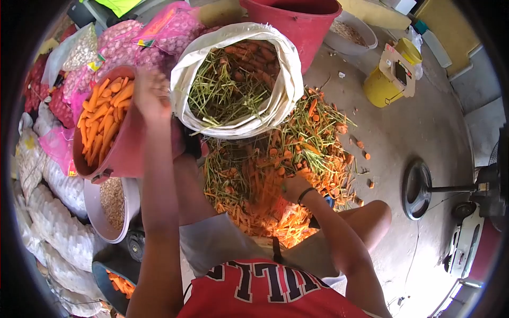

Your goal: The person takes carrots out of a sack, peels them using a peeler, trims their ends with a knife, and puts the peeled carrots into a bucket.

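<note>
My left hand (152, 95) is raised between a red bucket (129, 151) of peeled carrots (103, 119) and a white sack (286, 100). Motion smears its fingers, so I cannot tell their grip. Inside the sack are unpeeled carrots (254, 61) and cut green stems (228, 98). Low over a heap of orange peels (286, 220), my right hand (294, 186) looks closed, with a dark band on its wrist. Whatever its fingers hold is hidden. Stems and carrot ends (318, 138) lie on the heap between my legs and the sack.
Mesh bags of garlic or small onions (119, 45) and white bags (61, 217) line the left. A basin (132, 199) stands below the carrot bucket. Behind the sack is a red bin (291, 21). A yellow bucket (376, 87) and a fan (416, 188) stand right.
</note>
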`<move>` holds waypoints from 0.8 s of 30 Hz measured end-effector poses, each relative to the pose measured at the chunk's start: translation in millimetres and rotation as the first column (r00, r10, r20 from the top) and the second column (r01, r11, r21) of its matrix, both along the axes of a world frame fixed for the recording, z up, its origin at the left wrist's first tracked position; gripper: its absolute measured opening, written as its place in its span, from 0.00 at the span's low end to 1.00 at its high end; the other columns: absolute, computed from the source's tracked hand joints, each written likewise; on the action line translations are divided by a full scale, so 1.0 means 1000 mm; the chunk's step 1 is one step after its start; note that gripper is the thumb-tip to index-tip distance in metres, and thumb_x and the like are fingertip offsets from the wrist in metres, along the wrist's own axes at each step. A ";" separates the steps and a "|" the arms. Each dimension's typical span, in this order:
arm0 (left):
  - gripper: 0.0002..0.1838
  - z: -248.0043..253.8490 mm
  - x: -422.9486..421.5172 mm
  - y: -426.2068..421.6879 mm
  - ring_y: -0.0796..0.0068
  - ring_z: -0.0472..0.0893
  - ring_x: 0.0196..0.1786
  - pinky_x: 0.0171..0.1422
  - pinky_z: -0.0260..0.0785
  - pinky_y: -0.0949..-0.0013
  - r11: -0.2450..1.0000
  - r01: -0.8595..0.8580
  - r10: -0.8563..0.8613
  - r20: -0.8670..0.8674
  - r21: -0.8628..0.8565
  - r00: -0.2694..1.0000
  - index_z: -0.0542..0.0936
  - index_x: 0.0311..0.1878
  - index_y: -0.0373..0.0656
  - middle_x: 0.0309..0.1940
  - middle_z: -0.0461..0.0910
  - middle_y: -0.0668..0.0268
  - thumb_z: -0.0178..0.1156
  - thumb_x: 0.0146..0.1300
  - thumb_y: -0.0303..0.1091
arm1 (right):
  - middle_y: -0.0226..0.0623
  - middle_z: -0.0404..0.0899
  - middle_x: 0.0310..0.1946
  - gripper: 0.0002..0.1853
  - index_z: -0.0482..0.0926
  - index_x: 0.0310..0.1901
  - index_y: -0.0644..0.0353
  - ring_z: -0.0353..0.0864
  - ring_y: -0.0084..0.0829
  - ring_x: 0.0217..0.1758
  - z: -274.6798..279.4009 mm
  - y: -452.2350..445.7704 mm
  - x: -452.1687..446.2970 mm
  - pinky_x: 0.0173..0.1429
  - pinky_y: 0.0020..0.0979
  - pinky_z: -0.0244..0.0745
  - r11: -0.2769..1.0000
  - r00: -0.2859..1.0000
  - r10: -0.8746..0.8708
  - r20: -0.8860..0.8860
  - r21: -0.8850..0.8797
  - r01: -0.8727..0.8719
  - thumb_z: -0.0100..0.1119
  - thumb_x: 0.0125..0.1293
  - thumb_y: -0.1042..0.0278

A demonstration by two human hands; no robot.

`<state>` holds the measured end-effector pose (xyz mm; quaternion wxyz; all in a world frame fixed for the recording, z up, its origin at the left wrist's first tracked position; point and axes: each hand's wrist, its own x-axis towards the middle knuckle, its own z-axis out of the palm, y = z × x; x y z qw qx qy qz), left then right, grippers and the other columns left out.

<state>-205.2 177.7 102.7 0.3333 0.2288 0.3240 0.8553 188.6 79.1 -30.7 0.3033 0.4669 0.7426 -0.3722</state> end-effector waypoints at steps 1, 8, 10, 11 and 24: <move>0.11 -0.007 0.024 0.010 0.78 0.79 0.34 0.37 0.73 0.75 0.995 0.007 -0.015 -0.084 -0.096 0.996 0.78 0.48 0.42 0.32 0.80 0.68 0.59 0.69 0.38 | 0.48 0.84 0.40 0.18 0.78 0.52 0.60 0.83 0.46 0.46 -0.001 0.003 -0.001 0.52 0.43 0.78 1.000 1.000 0.016 -0.007 -0.017 -0.016 0.54 0.66 0.60; 0.13 -0.089 0.125 0.136 0.66 0.83 0.46 0.51 0.76 0.63 0.880 0.138 -0.469 -0.877 -0.455 0.103 0.80 0.52 0.40 0.44 0.83 0.62 0.57 0.68 0.33 | 0.50 0.83 0.41 0.19 0.77 0.55 0.56 0.83 0.47 0.46 0.005 0.032 -0.016 0.51 0.45 0.78 0.996 0.997 0.071 -0.025 -0.049 -0.072 0.56 0.64 0.61; 0.14 -0.107 0.140 0.165 0.54 0.82 0.50 0.56 0.74 0.55 0.931 0.004 -0.330 -0.846 -0.366 -0.419 0.79 0.53 0.40 0.48 0.82 0.57 0.55 0.64 0.28 | 0.51 0.83 0.40 0.20 0.76 0.56 0.56 0.83 0.48 0.45 -0.007 0.035 -0.009 0.50 0.46 0.78 0.999 0.993 0.039 -0.111 -0.005 -0.040 0.56 0.63 0.61; 0.16 -0.133 0.142 0.192 0.48 0.78 0.55 0.58 0.71 0.51 0.815 -0.100 -0.525 -0.654 -0.571 -0.545 0.80 0.52 0.43 0.52 0.80 0.54 0.50 0.64 0.26 | 0.51 0.83 0.39 0.21 0.75 0.57 0.57 0.83 0.48 0.45 -0.013 0.035 -0.005 0.50 0.46 0.78 1.000 0.988 0.025 -0.154 0.020 -0.022 0.56 0.63 0.61; 0.22 -0.055 0.108 0.149 0.65 0.84 0.31 0.35 0.78 0.63 0.335 -0.273 -0.936 -0.286 -0.902 -0.205 0.82 0.33 0.31 0.34 0.84 0.52 0.66 0.55 0.46 | 0.49 0.83 0.37 0.16 0.79 0.48 0.59 0.83 0.49 0.44 0.009 0.018 0.023 0.48 0.46 0.78 0.996 0.970 -0.001 -0.244 0.089 0.024 0.59 0.60 0.62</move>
